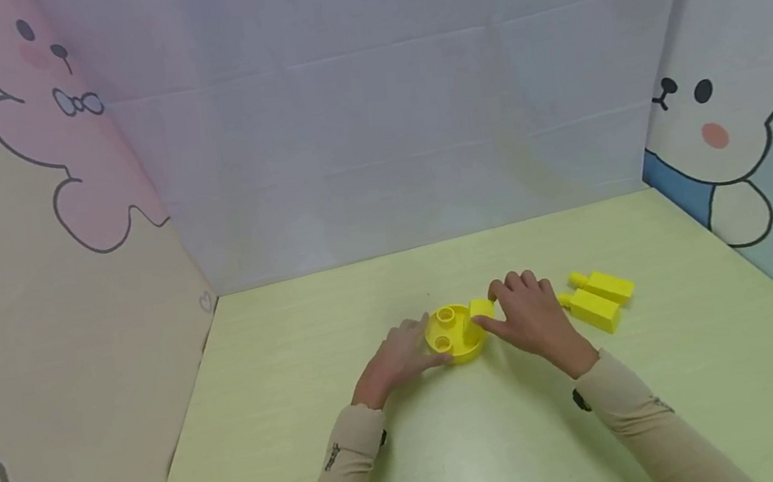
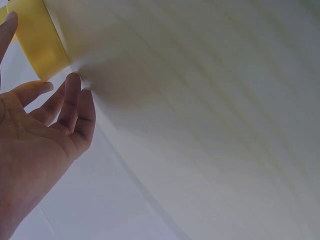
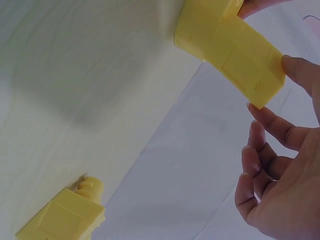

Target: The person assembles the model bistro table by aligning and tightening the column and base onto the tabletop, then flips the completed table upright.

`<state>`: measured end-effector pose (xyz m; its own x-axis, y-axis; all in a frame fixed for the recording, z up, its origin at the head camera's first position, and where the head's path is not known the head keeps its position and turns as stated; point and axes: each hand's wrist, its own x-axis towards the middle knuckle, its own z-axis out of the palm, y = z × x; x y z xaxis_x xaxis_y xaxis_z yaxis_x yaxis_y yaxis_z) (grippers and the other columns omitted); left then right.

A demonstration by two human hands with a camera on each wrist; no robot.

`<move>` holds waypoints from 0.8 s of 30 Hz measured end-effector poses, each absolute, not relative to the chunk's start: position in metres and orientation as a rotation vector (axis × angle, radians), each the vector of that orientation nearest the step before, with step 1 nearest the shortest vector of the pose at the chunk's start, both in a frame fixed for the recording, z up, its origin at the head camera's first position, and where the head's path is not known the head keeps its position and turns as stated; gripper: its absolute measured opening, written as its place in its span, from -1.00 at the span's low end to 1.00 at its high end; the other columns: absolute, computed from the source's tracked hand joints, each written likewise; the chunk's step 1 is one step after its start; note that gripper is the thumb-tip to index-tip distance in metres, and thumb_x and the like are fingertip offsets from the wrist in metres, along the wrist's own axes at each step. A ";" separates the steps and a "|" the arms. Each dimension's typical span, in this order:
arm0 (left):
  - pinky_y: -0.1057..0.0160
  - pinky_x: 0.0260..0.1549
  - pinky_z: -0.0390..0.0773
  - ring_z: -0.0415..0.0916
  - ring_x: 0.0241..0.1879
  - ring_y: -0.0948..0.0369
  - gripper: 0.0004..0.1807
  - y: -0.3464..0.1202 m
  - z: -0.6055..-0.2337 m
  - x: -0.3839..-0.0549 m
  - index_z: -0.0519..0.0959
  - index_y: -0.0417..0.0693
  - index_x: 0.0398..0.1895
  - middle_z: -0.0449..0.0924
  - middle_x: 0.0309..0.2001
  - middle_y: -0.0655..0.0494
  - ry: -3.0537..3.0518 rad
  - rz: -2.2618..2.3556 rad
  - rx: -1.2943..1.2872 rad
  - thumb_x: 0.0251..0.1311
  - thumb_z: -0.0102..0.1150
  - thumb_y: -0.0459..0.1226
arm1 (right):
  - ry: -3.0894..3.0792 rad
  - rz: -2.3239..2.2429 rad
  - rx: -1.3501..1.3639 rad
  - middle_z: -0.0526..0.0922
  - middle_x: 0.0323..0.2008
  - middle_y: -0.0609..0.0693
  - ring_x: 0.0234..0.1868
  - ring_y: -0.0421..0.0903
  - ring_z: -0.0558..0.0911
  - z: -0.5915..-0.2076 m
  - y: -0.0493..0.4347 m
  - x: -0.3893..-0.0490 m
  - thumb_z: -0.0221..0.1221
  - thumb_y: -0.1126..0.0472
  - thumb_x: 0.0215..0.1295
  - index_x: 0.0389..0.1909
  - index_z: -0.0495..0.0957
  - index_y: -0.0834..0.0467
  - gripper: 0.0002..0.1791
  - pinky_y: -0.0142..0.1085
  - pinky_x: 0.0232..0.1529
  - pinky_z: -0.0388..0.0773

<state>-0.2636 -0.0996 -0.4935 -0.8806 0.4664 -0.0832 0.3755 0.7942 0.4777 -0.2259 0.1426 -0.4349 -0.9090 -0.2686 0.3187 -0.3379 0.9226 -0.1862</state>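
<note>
A round, shallow yellow plastic base (image 1: pixel 467 355) with short ring-shaped sockets lies on the table. My left hand (image 1: pixel 399 355) holds its left side, thumb at the near rim and fingers at the far rim. In the left wrist view, the side wall of the base (image 2: pixel 40 42) shows between thumb and finger. A rectangular yellow block (image 1: pixel 481 309) stands tilted over the right part of the base. My right hand (image 1: pixel 533 316) pinches the block's upper end between thumb and index finger, its other fingers loosely curled. The block's lower end is hidden where it meets the base.
To the right of my right hand, two more yellow blocks with round pegs lie side by side, a nearer block (image 1: pixel 595 311) and a farther block (image 1: pixel 610 287). The pale table (image 1: pixel 294 424) is bordered by a back wall (image 1: pixel 370 134) and printed side walls.
</note>
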 end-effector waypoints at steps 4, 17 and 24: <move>-0.04 0.12 0.33 0.31 0.18 -0.03 0.06 -0.100 -0.493 -0.263 0.07 -0.11 0.47 0.30 0.27 -0.13 2.786 0.691 0.665 0.04 0.15 0.30 | -2.790 0.396 0.406 0.47 -0.28 0.11 -0.20 0.16 0.38 -0.439 0.148 -0.223 0.18 -0.26 0.18 -0.13 0.53 0.19 -0.43 0.03 -0.22 0.28; -0.01 0.14 0.32 0.30 0.19 -0.02 0.06 -0.099 -0.494 -0.262 0.06 -0.10 0.48 0.29 0.28 -0.12 2.773 0.689 0.678 0.05 0.14 0.30 | -2.913 0.495 -0.001 0.36 -0.13 0.43 -0.16 0.35 0.28 -0.461 0.251 -0.204 0.15 -0.06 0.24 -0.02 0.37 0.41 -0.41 0.16 -0.30 0.22; -0.03 0.14 0.31 0.29 0.19 -0.02 0.06 -0.097 -0.492 -0.263 0.05 -0.10 0.48 0.27 0.29 -0.12 2.763 0.702 0.658 0.04 0.16 0.28 | -3.079 0.472 -0.136 0.32 -0.26 0.43 -0.22 0.36 0.24 -0.463 0.280 -0.194 0.17 -0.01 0.17 -0.09 0.36 0.48 -0.40 0.18 -0.30 0.22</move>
<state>-0.2628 -0.0966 -0.4923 -0.8766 0.4716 -0.0958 0.3688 0.7862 0.4960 -0.1938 0.2797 -0.4634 -0.9959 0.0898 0.0103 0.0826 0.9504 -0.2998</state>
